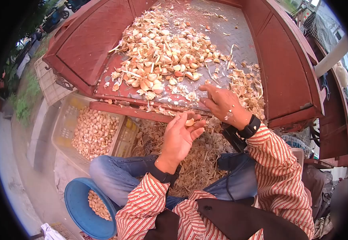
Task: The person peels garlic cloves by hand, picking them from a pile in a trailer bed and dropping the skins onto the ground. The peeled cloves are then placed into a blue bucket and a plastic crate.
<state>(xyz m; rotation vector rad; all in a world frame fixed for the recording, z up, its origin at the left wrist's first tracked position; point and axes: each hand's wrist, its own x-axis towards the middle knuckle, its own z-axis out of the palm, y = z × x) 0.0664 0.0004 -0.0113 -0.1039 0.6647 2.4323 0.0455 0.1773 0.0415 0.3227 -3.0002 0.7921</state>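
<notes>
My left hand [180,136] is turned palm up in front of the cart bed's edge, its fingers curled around a pale garlic clove [190,122]. Higher and to the right, my right hand [224,106] hovers over the near edge of the bed, thumb and forefinger apart with nothing visible between them. Bits of papery skin stick to the back of it. Beyond both hands a heap of garlic cloves [158,56] lies on the metal bed, mixed with dry husks and stalks. A pile of loose husks [248,90] lies beside my right hand.
Red side walls [290,68] enclose the cart bed. At lower left stand a plastic crate [64,134] full of cloves and a blue basin [76,212] with some cloves. Discarded husks [200,168] cover the ground between my legs. A pale post [334,56] rises at right.
</notes>
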